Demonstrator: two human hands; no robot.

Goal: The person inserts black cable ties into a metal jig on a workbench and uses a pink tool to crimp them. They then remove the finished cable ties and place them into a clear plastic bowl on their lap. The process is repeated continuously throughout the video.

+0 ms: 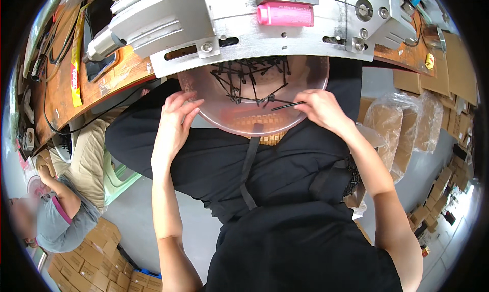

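Note:
A translucent pink plastic basin (222,122) rests on my lap, partly hidden under the metal machine's front edge. Inside lie several thin black rods (232,88) with small thickened ends, loosely tangled. Over the basin's right side, my right hand (324,109) pinches one thin black rod (287,106) between thumb and fingers, its free end pointing left. My left hand (175,118) is at the left rim with its fingers apart and nothing visible in them. Whether its fingertips touch the rim I cannot tell.
A metal machine (239,35) spans the front, with a pink bottle (286,14) lying on it. On the wooden table (119,77) at left are a phone and a yellow strip. Cardboard boxes and a plastic-lined carton (389,124) stand right. Another person (66,210) sits at left.

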